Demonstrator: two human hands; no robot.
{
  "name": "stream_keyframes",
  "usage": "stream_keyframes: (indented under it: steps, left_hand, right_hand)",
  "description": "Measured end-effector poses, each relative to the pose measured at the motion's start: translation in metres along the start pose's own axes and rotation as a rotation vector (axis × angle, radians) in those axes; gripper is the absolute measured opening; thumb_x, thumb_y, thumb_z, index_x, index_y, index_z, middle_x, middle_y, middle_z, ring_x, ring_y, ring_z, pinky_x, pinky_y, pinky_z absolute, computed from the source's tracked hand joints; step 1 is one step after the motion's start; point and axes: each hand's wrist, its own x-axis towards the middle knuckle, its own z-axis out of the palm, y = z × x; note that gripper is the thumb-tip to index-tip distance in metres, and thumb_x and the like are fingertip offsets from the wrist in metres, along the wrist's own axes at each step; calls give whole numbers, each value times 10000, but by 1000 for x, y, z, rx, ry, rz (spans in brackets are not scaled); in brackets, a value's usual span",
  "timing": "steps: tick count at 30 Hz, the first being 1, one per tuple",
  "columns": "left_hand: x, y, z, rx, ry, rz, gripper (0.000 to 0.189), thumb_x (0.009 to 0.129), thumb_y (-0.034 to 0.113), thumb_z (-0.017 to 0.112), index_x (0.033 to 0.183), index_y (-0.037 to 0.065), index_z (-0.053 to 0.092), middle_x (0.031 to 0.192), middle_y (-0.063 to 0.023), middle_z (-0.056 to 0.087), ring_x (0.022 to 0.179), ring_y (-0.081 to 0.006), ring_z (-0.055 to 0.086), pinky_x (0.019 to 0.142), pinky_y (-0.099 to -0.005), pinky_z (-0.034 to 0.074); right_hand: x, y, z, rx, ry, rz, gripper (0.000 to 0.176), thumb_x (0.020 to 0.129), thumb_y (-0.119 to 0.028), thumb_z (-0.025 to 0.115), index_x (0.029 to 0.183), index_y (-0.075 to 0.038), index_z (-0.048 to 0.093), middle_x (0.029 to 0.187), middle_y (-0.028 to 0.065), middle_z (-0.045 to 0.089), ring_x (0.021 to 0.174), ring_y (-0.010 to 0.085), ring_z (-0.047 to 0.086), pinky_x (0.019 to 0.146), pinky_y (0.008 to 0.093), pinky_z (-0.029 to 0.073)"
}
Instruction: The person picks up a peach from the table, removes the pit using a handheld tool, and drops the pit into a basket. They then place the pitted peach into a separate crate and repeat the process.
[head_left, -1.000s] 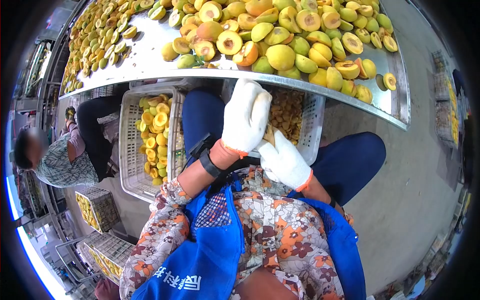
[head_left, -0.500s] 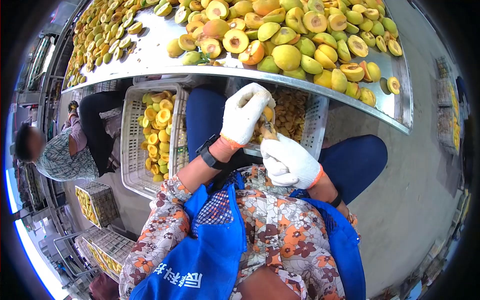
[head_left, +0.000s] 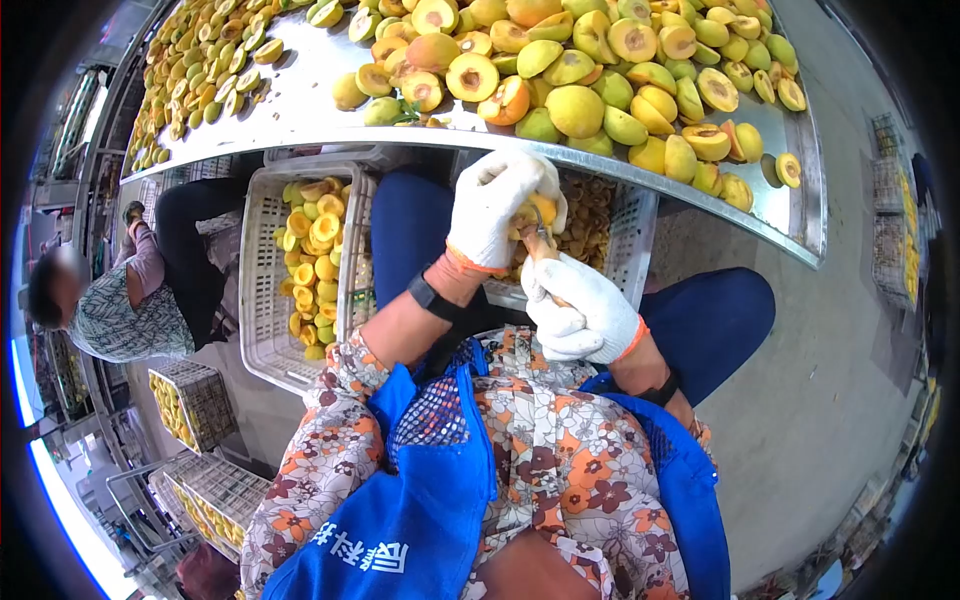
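My left hand [head_left: 497,212], in a white glove, is closed around a yellow peach half [head_left: 543,208] just in front of the table edge. My right hand [head_left: 583,312], also gloved, grips a pitting tool by its wooden handle [head_left: 540,246]. The tool's metal end [head_left: 530,229] touches the peach half, though fingers partly cover the contact. Below both hands, between my knees, stands a crate [head_left: 630,235] holding brownish pits or scraps [head_left: 587,220]. Left of my knee, a pale plastic crate [head_left: 258,290] holds hollowed yellow peach halves [head_left: 322,270].
Ahead, a metal table [head_left: 300,105] with a raised rim carries heaps of peach halves [head_left: 575,112]. At the left sits another person [head_left: 130,310]. More fruit-filled crates [head_left: 205,405] stand on the floor at lower left, and stacked crates [head_left: 893,230] at far right.
My left hand has shifted slightly right and turned, bringing more of the peach half into view. The tool's metal end now shows against the fruit. My right hand has moved slightly.
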Motion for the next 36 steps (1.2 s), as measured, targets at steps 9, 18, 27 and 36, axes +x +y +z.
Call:
stream_keyframes:
  steps: [9,18,27,36]
  left_hand:
    - [2,29,-4,143,-8,-232,283,952,235,647,812,-10,624,846,-116,632,665,-201,638,577,-319,518]
    - [-1,14,-16,-204,-173,-30,352,1012,298,565,880,-22,629,842,-153,618,638,-263,626,554,-341,506]
    - [-26,94,-84,85,650,-78,383,1009,425,579,923,63,668,794,-83,670,673,-212,656,489,-286,432]
    - [8,91,-69,1748,465,229,260,869,306,720,1025,99,742,1001,-140,722,993,-336,661,897,-441,515]
  right_hand:
    - [13,8,3,-188,118,-63,124,1081,-232,476,1034,-128,526,640,-34,416,393,50,309,329,216,234]
    - [14,7,10,-223,91,-20,137,1054,-188,518,986,-71,510,664,13,482,405,59,365,330,234,265]
    - [3,4,9,-469,124,-28,183,1038,-245,572,1075,-74,517,630,-38,452,435,53,396,379,229,305]
    - [11,9,-30,-1374,542,-144,427,992,-383,617,1073,28,535,788,273,646,708,439,654,604,481,502]
